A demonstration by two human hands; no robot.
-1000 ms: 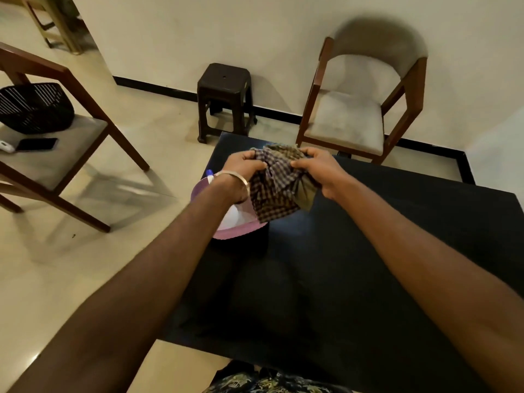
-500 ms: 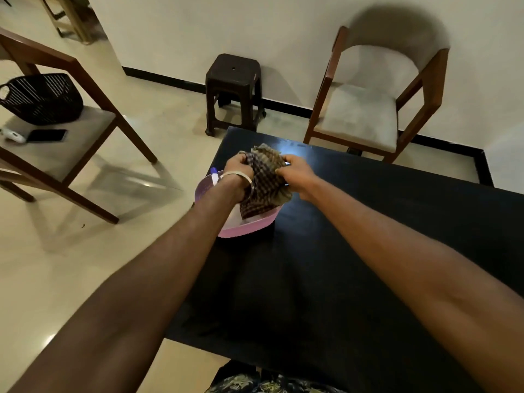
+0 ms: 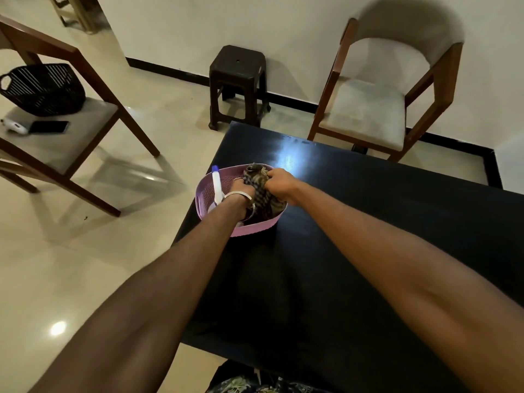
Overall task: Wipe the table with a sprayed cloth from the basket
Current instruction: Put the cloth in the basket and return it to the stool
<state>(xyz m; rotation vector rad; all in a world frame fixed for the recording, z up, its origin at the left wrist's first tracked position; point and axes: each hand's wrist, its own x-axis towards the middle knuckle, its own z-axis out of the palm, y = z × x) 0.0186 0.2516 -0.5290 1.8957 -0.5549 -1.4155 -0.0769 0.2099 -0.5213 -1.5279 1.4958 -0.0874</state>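
Both hands had come down since half a second earlier, carrying the checked cloth (image 3: 262, 194) from above the rim into the purple basket (image 3: 207, 199). The left hand (image 3: 241, 191), a metal bangle (image 3: 239, 197) at its wrist, was sunk inside the basket with fingers curled into the cloth's left side. The right hand (image 3: 279, 182) gripped the bunched top of the cloth, knuckles up, over the basket's far right rim. The cloth was crumpled, brown and dark plaid with paler stripes, filling the basket's right half. A white spray bottle (image 3: 217, 185) with a blue tip lay slanted in the left half, just beside the left wrist. The basket stood near the left edge of the black bench (image 3: 368, 251), whose far surface showed a pale glare. Both forearms crossed the near part of the bench and hid some of it. Beyond stood a dark plastic stool (image 3: 238, 80) and a cushioned wooden chair (image 3: 368, 109) by the wall. To the left, another chair (image 3: 56, 137) carried a black basket (image 3: 42, 89), a phone (image 3: 48, 127) and a small white object (image 3: 12, 126).
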